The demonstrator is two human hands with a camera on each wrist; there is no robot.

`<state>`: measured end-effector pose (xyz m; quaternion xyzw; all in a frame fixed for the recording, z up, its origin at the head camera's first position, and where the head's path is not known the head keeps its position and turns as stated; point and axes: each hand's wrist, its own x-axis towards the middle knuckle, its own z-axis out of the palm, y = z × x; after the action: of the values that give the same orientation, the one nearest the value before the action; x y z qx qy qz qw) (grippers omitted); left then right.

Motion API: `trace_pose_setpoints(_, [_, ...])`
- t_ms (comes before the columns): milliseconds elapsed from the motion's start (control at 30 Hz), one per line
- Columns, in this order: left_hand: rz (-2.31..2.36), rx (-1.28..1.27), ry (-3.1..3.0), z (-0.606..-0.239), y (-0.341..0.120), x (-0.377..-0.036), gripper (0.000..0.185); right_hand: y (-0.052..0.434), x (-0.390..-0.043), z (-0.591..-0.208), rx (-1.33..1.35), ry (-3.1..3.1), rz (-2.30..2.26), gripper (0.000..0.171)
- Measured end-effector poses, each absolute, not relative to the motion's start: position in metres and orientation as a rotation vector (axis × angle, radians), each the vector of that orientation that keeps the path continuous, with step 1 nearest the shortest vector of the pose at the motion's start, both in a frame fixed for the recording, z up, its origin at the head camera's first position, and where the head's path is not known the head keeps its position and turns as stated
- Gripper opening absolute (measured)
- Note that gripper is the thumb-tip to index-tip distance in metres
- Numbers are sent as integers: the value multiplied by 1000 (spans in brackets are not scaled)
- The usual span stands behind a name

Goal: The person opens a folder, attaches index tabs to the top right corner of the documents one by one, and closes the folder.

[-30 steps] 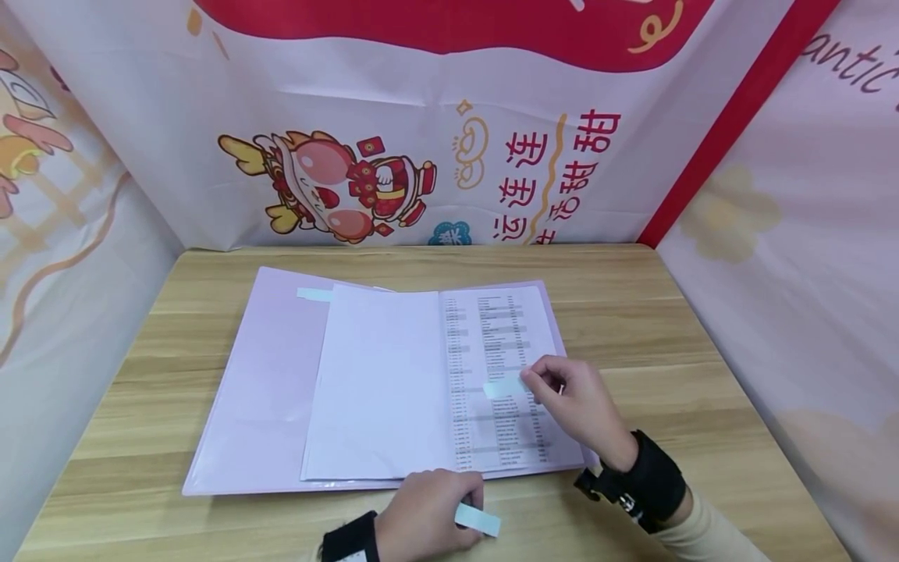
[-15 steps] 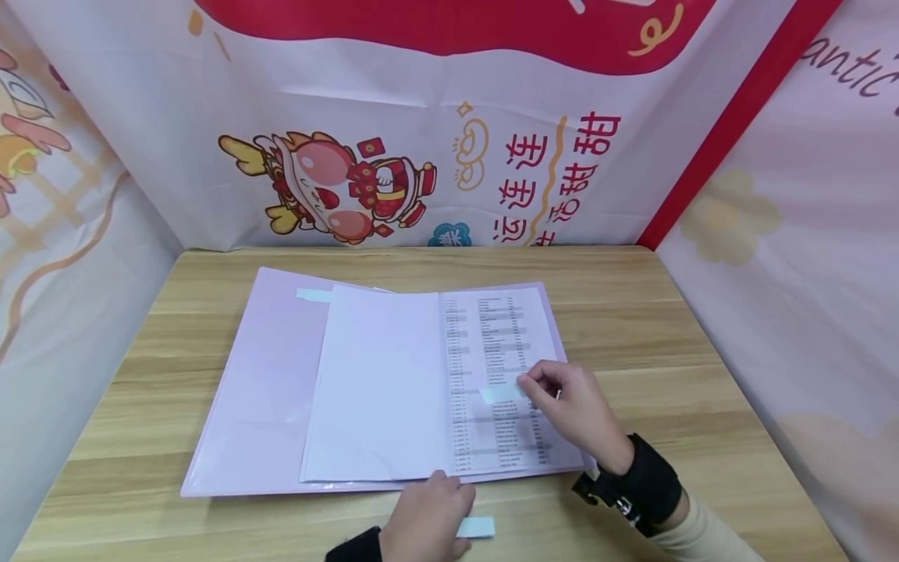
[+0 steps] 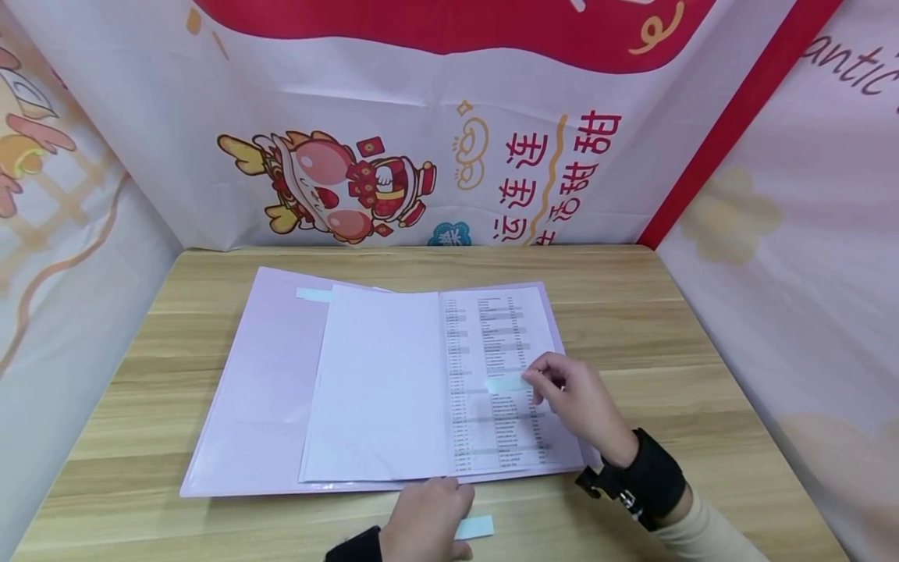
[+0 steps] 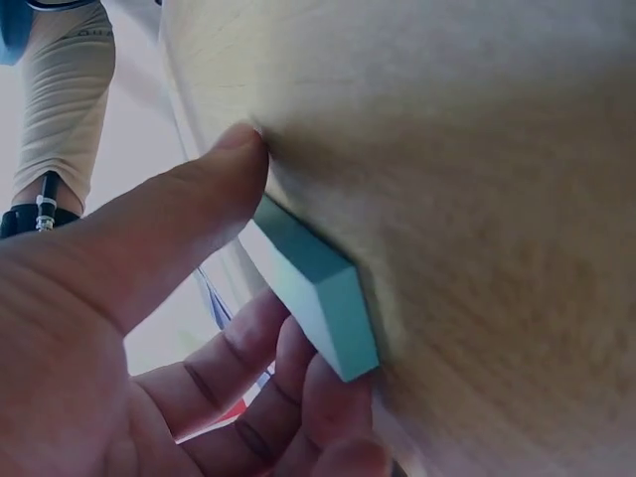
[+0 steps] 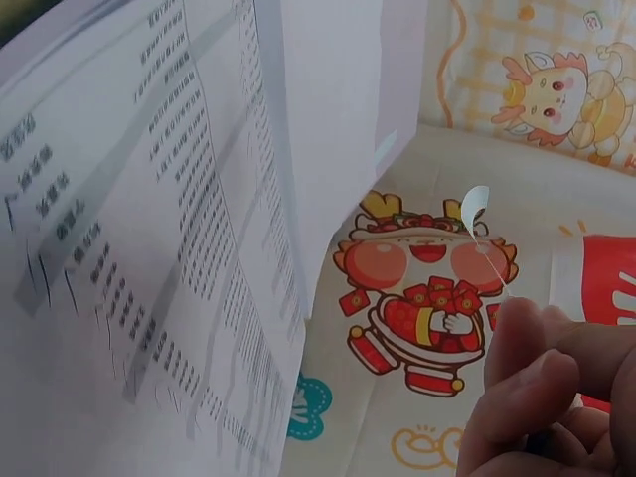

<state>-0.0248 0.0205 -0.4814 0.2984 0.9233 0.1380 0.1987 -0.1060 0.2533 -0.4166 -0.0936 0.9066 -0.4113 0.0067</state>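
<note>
Fingertips of my right hand (image 3: pixel 572 400) pinch a pale sticky flag (image 3: pixel 507 383) by its right end; the strip's long axis runs left to right, along the lines of print on the printed sheet (image 3: pixel 500 367) in the open lilac folder (image 3: pixel 253 390). The flag juts left from my fingers, over the middle of the page. My left hand (image 3: pixel 421 521) rests at the desk's (image 3: pixel 632 312) near edge, thumb and fingers gripping the teal sticky-flag pad (image 3: pixel 474 528), well apart from the flag. My right hand is the nearer one.
</note>
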Motion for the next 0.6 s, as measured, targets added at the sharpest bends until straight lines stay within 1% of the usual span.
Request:
trace_pose_setpoints(267, [394,832,2625,-472,18,-25,41,267,-113,-408,-246,2867,-1253,12])
trace_pose_setpoints(433, [562,873,2738,-450,13,-35,26,278,-123,-405,-237,2878,-1285,16])
trace_pose_setpoints(600, [703,897,2805,-414,14,-61,12,291,-140,-406,-216,2895,-1331,25])
